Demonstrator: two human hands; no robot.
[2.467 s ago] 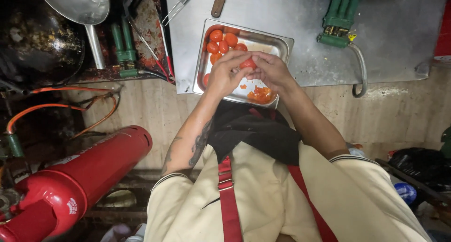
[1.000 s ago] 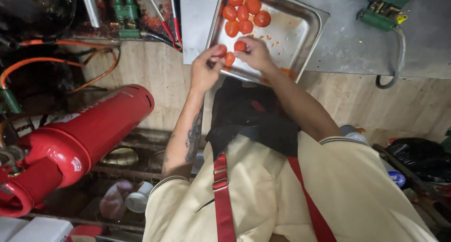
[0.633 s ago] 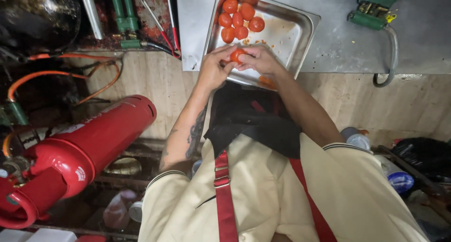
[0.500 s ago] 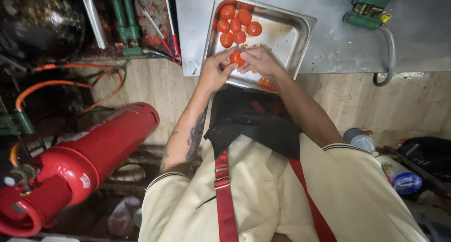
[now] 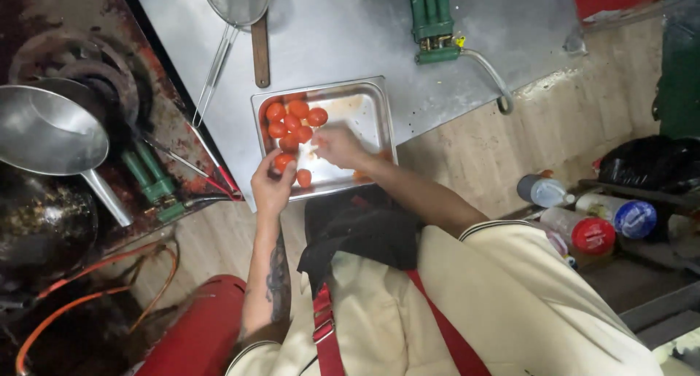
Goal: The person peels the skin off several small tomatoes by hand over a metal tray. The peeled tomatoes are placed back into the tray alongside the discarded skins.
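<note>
A steel tray (image 5: 380,106) sits at the near edge of a metal counter (image 5: 343,33). Several red tomatoes (image 5: 292,121) are heaped in its far left corner. Another tomato (image 5: 304,177) lies alone by the near rim. My left hand (image 5: 271,190) is at the tray's near left corner, fingers pinched on a small tomato (image 5: 284,161). My right hand (image 5: 337,145) hovers over the middle of the tray beside the heap with its fingers curled down. What lies under that hand is hidden.
A wire strainer (image 5: 235,0) and a wooden handle (image 5: 260,48) lie behind the tray. A green metal fitting (image 5: 430,18) with a hose stands farther back. At left are a steel ladle (image 5: 44,132), a burner, an orange hose and a red cylinder (image 5: 197,332). Bottles (image 5: 583,226) stand at right.
My hands, together on one tomato earlier, have come apart. The left keeps a tomato at the tray's near left corner; the right has moved over the tray's middle.
</note>
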